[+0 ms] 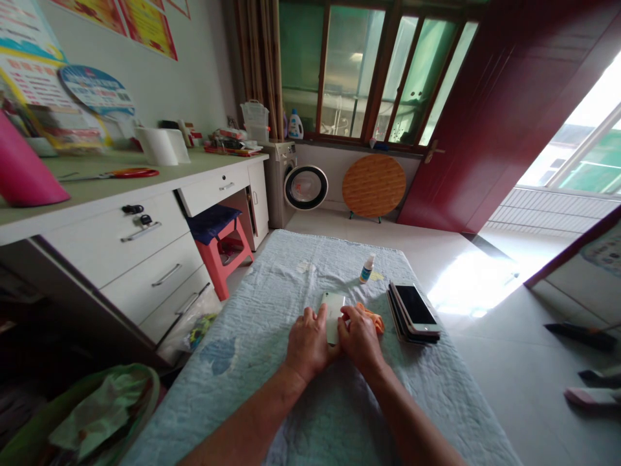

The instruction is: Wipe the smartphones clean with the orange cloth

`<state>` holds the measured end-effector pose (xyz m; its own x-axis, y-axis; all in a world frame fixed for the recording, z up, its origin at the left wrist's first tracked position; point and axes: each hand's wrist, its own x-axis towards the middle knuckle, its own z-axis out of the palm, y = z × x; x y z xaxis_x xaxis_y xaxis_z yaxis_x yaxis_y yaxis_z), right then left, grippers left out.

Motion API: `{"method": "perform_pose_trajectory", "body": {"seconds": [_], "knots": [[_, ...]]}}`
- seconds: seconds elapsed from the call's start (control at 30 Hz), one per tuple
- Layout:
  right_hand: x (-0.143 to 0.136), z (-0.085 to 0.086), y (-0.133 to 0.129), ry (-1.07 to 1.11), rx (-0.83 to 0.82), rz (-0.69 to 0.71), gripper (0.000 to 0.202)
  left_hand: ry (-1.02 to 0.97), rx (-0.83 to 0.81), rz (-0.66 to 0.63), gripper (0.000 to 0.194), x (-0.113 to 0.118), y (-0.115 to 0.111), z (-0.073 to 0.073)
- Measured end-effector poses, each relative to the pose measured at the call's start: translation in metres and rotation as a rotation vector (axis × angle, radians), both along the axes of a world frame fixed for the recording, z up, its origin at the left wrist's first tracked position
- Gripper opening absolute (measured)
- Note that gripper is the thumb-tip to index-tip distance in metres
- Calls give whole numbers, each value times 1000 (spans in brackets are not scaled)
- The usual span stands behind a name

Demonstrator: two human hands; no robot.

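A pale, whitish-green smartphone (334, 317) lies back side up on the quilted cloth in front of me, its camera corner pointing away. My left hand (309, 340) is closed along its left edge, thumb near the bottom end. On the opposite edge, the curled fingers of my right hand (358, 336) grip the phone. An orange cloth (374, 318) is bunched against the outer side of my right hand; whether the outer fingers hold it is hidden. Beyond it stands a small spray bottle (367, 268) with a blue-green label. To the right, a white-framed phone (415, 305) tops a stack of dark devices.
A light blue quilt (233, 388) covers the table. At left are a white desk (121, 239), a red stool (218, 259) and a green bin (150, 388). A washing machine (279, 181) with its door open and a round wooden board (373, 186) stand behind.
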<state>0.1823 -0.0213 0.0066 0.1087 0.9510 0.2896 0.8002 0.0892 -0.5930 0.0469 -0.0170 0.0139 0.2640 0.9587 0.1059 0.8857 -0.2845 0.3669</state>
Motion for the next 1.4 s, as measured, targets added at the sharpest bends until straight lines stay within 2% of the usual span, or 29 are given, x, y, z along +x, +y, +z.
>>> {"method": "perform_pose_trajectory", "body": {"seconds": [0.17,0.27,0.33,0.4,0.5,0.6,0.7,0.83,1.07,1.17,1.27,1.33,1.4], "knots": [[-1,-8,4,237,-25,-130,32,-20,-5,15,77,-2,2,-1],[-2,-14,7,383,-36,-165,34,-18,7,23,62,-2,2,0],[-3,-18,10,552,-100,-171,43,-24,9,27,52,-4,4,1],[-5,-20,12,760,-176,-170,57,-51,6,32,56,-6,6,1],[-8,-17,14,1025,-191,-105,70,-154,8,7,71,-9,10,-2],[-9,-7,11,1139,-134,115,59,-318,37,-71,78,-10,10,-6],[-10,6,6,1121,-112,291,45,-509,22,-129,79,-10,7,-8],[-13,12,-1,1123,-155,345,53,-758,-129,-214,75,-11,6,-7],[-23,7,-5,1165,-131,390,56,-986,-289,-364,65,-18,7,-6],[-24,5,-4,1194,-114,363,55,-1046,-315,-426,61,-18,4,-4],[-19,5,-1,1134,-57,254,55,-1012,-301,-462,59,-17,1,-5],[-10,9,1,959,15,138,57,-952,-285,-456,65,-17,-1,-10],[5,17,3,660,108,10,60,-880,-273,-457,69,-17,-2,-15]]}}
